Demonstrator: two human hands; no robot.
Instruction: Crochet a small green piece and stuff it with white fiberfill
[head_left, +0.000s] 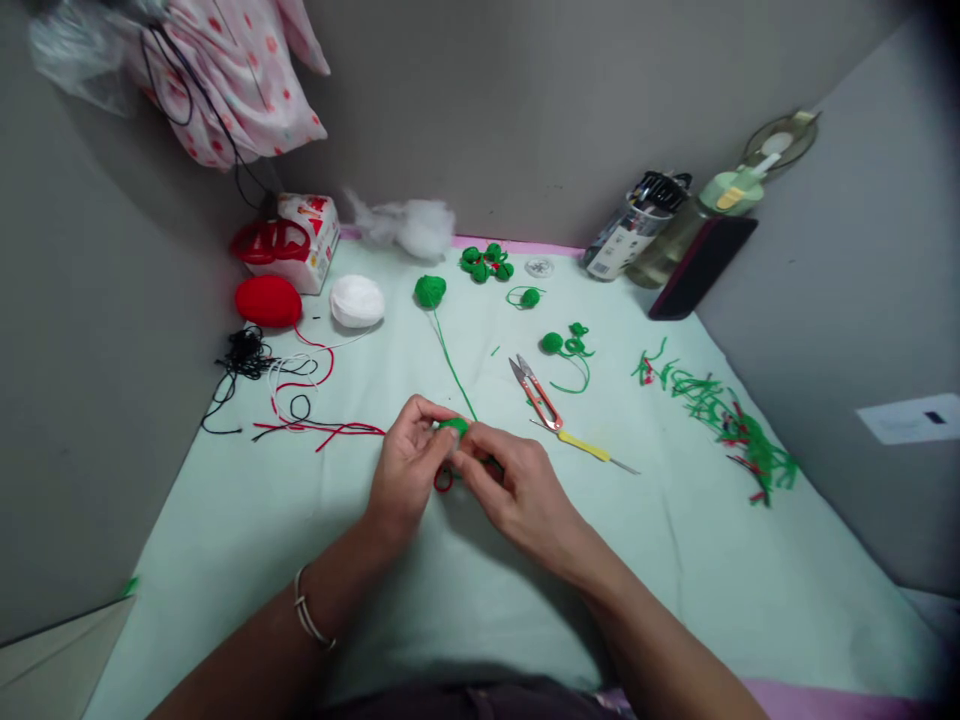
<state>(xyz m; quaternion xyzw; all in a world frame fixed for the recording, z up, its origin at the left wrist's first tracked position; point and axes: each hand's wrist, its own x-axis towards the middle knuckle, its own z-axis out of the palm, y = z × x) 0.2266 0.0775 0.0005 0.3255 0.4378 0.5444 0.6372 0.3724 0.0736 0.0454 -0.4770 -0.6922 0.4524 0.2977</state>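
Note:
Both hands meet near the middle of the table. My left hand [405, 465] is closed, pinching a small green crochet piece [454, 427] between thumb and fingers. My right hand [517, 475] is closed against the same piece from the right, its fingertips partly hiding it. A small red yarn loop [443, 481] hangs below the fingertips. Green yarn [454, 370] runs from the hands up to a green yarn ball [430, 291]. To the right lie orange-handled thread snips [537, 393] and a crochet hook with a yellow handle [585, 446].
Red yarn [268, 301], white yarn [357, 301] and tangled black yarn [247, 353] lie at left. Green crocheted balls [486, 263] sit at the back, with white stuffing [420, 228] beside them. Yarn scraps [720, 420], a bottle [690, 230] and a phone [703, 268] are at right.

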